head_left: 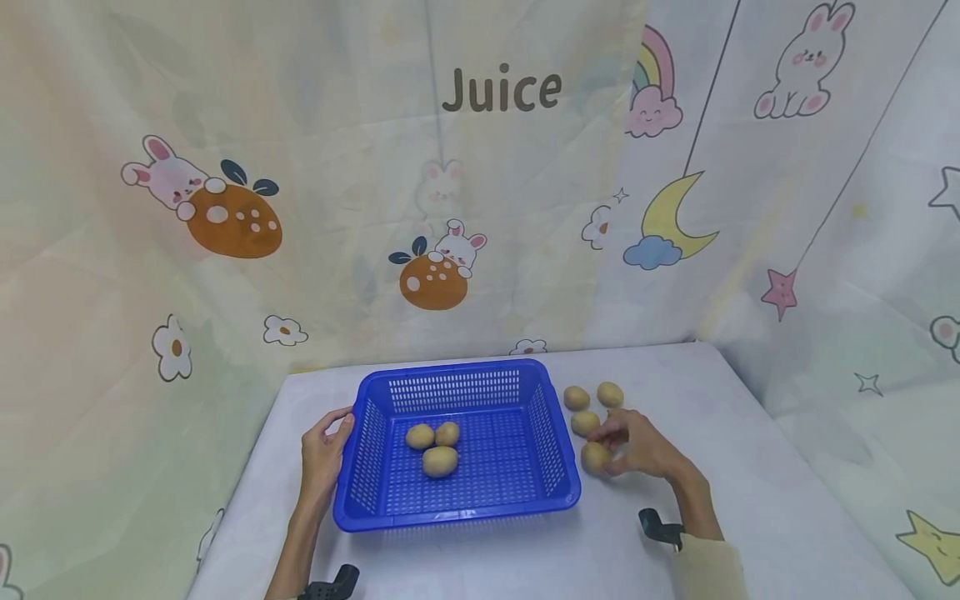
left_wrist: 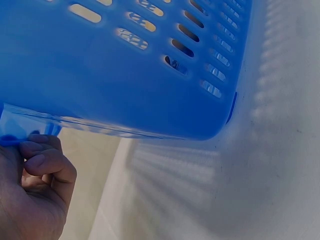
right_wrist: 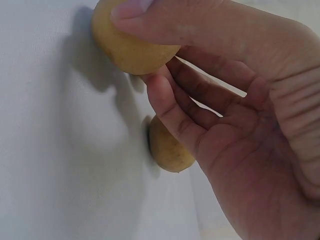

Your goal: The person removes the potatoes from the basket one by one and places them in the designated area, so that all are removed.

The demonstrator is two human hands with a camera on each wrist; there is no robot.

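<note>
So there's this person at a table covered in white cloth [head_left: 765, 492], with a rectangular blue plastic basket with slotted sides [head_left: 450, 518] sitting on it. Their left hand [head_left: 322, 454] has its fingers curled onto the basket's left rim, gripping it. Three roundish yellow-brown potatoes [head_left: 440, 462] are inside, bunched left of the middle, two far and one nearer.

Over on the right, just outside the basket, the right hand [head_left: 637, 446] is pinching a smooth yellowish potato [head_left: 595, 457] between thumb and fingers. Can't tell if it's off the cloth. Three loose potatoes [head_left: 585, 423] sit just beyond it, near the basket's right side. Behind everything hangs a pale printed curtain [head_left: 510, 167] with bunnies, oranges and the word "Juice" on it.
</note>
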